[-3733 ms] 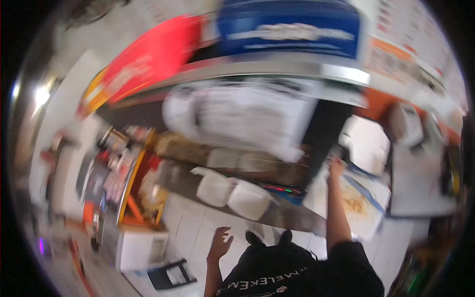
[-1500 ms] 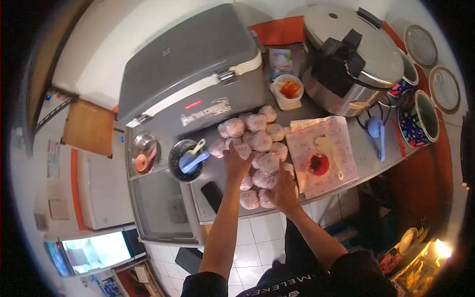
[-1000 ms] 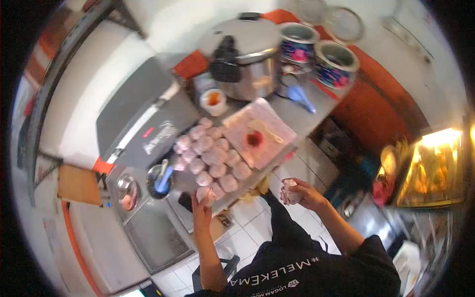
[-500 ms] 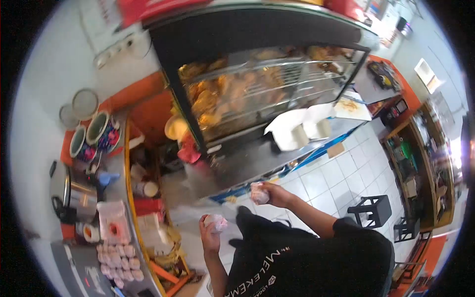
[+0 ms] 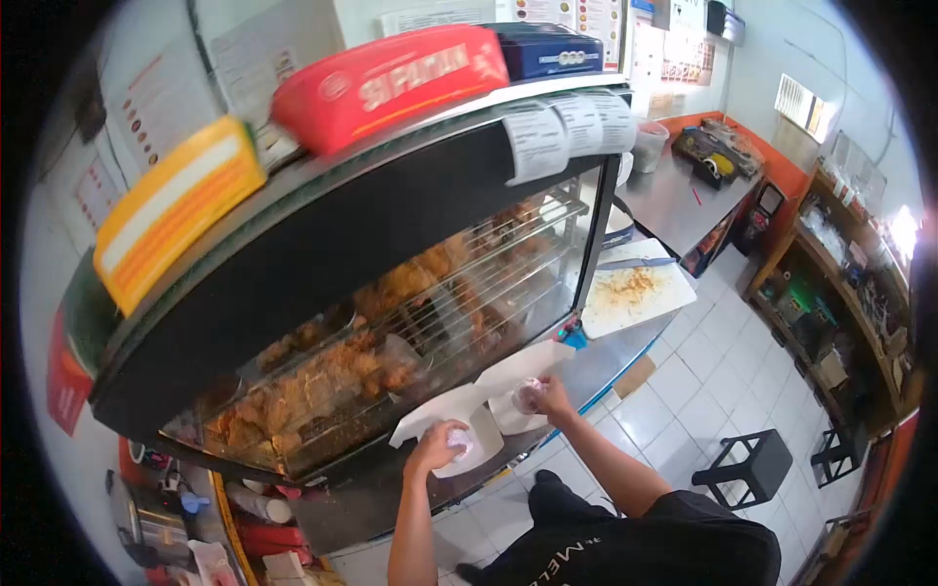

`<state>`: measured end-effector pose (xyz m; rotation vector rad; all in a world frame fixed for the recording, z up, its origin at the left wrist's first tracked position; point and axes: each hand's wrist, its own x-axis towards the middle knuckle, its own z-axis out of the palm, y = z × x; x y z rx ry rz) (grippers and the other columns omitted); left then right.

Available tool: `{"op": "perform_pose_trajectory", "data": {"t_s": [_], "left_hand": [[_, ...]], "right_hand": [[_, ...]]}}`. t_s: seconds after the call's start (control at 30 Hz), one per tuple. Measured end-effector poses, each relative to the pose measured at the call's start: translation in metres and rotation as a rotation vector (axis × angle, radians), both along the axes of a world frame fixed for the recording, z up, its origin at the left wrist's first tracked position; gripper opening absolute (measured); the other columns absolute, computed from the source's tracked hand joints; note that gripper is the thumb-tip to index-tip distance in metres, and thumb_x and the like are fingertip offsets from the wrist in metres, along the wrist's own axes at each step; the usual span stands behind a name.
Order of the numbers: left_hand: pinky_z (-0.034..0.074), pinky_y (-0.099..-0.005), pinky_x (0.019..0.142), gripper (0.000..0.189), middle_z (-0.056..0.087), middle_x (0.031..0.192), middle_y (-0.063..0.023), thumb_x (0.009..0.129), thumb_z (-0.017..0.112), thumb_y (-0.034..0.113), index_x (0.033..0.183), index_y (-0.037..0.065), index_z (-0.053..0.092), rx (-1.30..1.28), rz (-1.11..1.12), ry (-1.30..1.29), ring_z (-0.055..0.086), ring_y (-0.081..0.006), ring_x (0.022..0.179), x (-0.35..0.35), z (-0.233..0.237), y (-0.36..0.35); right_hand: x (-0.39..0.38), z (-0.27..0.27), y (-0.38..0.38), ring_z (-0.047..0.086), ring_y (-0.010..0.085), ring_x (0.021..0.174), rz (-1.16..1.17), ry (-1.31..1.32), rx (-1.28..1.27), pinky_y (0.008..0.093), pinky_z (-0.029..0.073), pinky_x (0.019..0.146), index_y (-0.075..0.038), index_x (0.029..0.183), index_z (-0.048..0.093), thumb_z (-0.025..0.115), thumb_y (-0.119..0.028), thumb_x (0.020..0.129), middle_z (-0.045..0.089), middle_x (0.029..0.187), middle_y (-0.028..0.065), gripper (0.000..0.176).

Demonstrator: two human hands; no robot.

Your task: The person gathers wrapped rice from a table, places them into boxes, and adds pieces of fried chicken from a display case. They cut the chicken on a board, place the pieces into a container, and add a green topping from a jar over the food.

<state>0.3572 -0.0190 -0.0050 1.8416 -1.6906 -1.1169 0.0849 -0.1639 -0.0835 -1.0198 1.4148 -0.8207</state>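
Observation:
My left hand (image 5: 437, 448) is closed on a pinkish-white wrapped bundle (image 5: 459, 444), inside an open white box (image 5: 486, 448) on the metal counter. My right hand (image 5: 551, 397) grips a second wrapped bundle (image 5: 530, 395) over another open white box (image 5: 508, 418) just to the right. The two boxes stand side by side, lids raised against the front of the glass display case (image 5: 391, 337), where fried pieces of food (image 5: 318, 389) lie on racks.
Beyond the boxes is a white cutting board (image 5: 640, 299) with crumbs and a knife (image 5: 637, 264). Red (image 5: 391, 83) and yellow (image 5: 176, 210) packs sit atop the case. A black stool (image 5: 747, 469) stands on the tiled floor, near wooden shelves (image 5: 831, 293).
Both hands have moved from above the floor to the white boxes, carrying the wrapped bundles. The view has shifted towards the display case, whose top now shows.

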Motion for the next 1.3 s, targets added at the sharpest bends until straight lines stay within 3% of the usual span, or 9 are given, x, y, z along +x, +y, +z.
{"op": "perform_pose_trajectory", "data": {"t_s": [0.07, 0.17, 0.2, 0.47, 0.6, 0.87, 0.97, 1.17, 1.3], "left_hand": [[0.051, -0.0422, 0.101, 0.054, 0.063, 0.121, -0.0183, 0.072, 0.084, 0.013, 0.124, 0.019, 0.072, 0.072, -0.099, -0.176, 0.063, -0.0352, 0.116, 0.0, -0.026, -0.021], [0.049, -0.042, 0.106, 0.053, 0.061, 0.127, -0.0198, 0.071, 0.084, 0.012, 0.122, 0.022, 0.075, 0.118, -0.124, -0.262, 0.059, -0.0361, 0.122, -0.002, -0.049, -0.029], [0.049, -0.0419, 0.106, 0.052, 0.061, 0.127, -0.0198, 0.071, 0.084, 0.012, 0.121, 0.022, 0.075, 0.127, -0.154, -0.246, 0.059, -0.036, 0.122, 0.002, -0.06, -0.029], [0.041, -0.0458, 0.113, 0.039, 0.056, 0.135, -0.0201, 0.075, 0.074, 0.009, 0.114, 0.016, 0.079, -0.13, 0.068, -0.333, 0.051, -0.0373, 0.13, -0.018, -0.062, 0.015], [0.038, -0.0509, 0.113, 0.045, 0.055, 0.137, -0.0195, 0.076, 0.07, 0.005, 0.121, 0.009, 0.073, -0.356, 0.226, -0.584, 0.05, -0.0383, 0.13, -0.05, -0.045, 0.053], [0.038, -0.054, 0.108, 0.044, 0.057, 0.133, -0.0226, 0.086, 0.074, 0.022, 0.123, 0.0, 0.064, -0.274, 0.653, -0.385, 0.051, -0.0429, 0.128, -0.142, -0.029, 0.079], [0.039, -0.0542, 0.108, 0.059, 0.058, 0.132, -0.0255, 0.088, 0.075, 0.03, 0.135, -0.001, 0.055, -0.356, 0.724, -0.519, 0.052, -0.0442, 0.127, -0.178, -0.052, 0.048], [0.034, -0.0588, 0.113, 0.075, 0.049, 0.144, -0.0323, 0.084, 0.079, 0.021, 0.145, -0.004, 0.043, -0.222, 0.841, -0.495, 0.043, -0.05, 0.137, -0.196, -0.084, -0.001], [0.034, -0.0565, 0.114, 0.065, 0.049, 0.138, -0.0303, 0.084, 0.077, 0.016, 0.139, -0.006, 0.048, -0.329, 0.831, -0.639, 0.046, -0.048, 0.131, -0.209, -0.058, -0.013]], "right_hand": [[0.004, 0.006, -0.01, 0.071, 0.0221, 0.074, 0.074, 0.132, 0.015, 0.0351, 0.059, 0.059, 0.005, 0.119, 0.057, 0.084, -0.021, 0.08, 0.07, 0.09, 0.0132, 0.054], [0.02, -0.099, -0.027, 0.072, 0.0218, 0.075, 0.123, 0.086, 0.115, 0.0356, 0.058, 0.058, 0.005, 0.113, 0.06, 0.086, -0.024, 0.079, 0.072, 0.088, 0.0133, 0.052], [0.019, -0.04, -0.011, 0.073, 0.0243, 0.076, 0.171, 0.001, 0.179, 0.0368, 0.059, 0.061, 0.009, 0.113, 0.06, 0.085, -0.031, 0.081, 0.073, 0.088, 0.0155, 0.057], [0.017, -0.06, 0.007, 0.068, 0.0417, 0.1, 0.533, 0.391, -0.188, 0.0502, 0.053, 0.092, -0.001, 0.112, 0.068, 0.074, -0.038, 0.087, 0.07, 0.105, 0.0281, 0.045], [-0.004, -0.046, 0.008, 0.067, 0.0379, 0.099, 0.574, 0.508, -0.515, 0.048, 0.053, 0.09, -0.001, 0.113, 0.065, 0.073, -0.031, 0.089, 0.068, 0.105, 0.0194, 0.038], [-0.131, 0.069, -0.085, 0.069, 0.0148, 0.083, 1.091, -0.088, -0.008, 0.0314, 0.059, 0.074, 0.001, 0.113, 0.067, 0.069, -0.024, 0.096, 0.072, 0.091, 0.008, 0.031], [-0.185, 0.067, -0.161, 0.071, 0.0156, 0.079, 1.15, 0.107, -0.209, 0.0319, 0.059, 0.072, 0.001, 0.104, 0.07, 0.065, -0.019, 0.095, 0.073, 0.087, 0.0087, 0.022], [-0.192, 0.067, -0.313, 0.075, 0.0309, 0.082, 0.73, 0.372, -0.469, 0.0407, 0.059, 0.079, 0.0, 0.104, 0.072, 0.068, -0.022, 0.087, 0.075, 0.086, 0.0187, 0.028], [-0.125, 0.011, -0.388, 0.066, 0.0409, 0.112, 0.369, 0.533, -0.473, 0.0459, 0.051, 0.101, 0.008, 0.13, 0.057, 0.07, -0.023, 0.088, 0.068, 0.117, 0.0284, 0.053]]}}
